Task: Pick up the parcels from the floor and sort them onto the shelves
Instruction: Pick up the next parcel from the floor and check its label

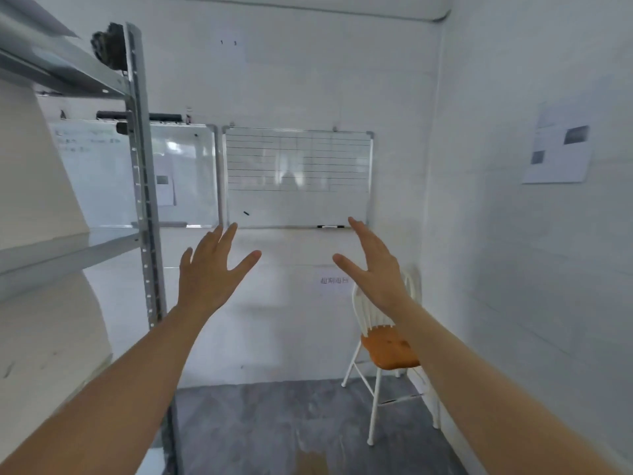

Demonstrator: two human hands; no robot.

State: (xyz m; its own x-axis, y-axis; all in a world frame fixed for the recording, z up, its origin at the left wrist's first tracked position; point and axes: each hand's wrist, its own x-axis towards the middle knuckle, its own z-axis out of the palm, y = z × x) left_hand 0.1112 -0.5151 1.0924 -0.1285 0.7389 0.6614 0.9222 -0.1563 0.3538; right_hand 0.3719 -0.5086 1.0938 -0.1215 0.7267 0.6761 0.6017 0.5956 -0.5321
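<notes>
Both my arms reach forward at chest height toward the far white wall. My left hand is open with fingers spread and holds nothing. My right hand is also open and empty, palm turned inward. A grey metal shelf rack stands at the left, its upright post just left of my left hand. A large pale parcel fills the middle shelf level, and another pale parcel sits below it. A brown patch, perhaps a parcel, shows on the floor at the bottom edge.
A white chair with an orange seat stands in the right corner under my right forearm. Two whiteboards hang on the far wall. A dark object sits on the top shelf. The grey floor lies ahead.
</notes>
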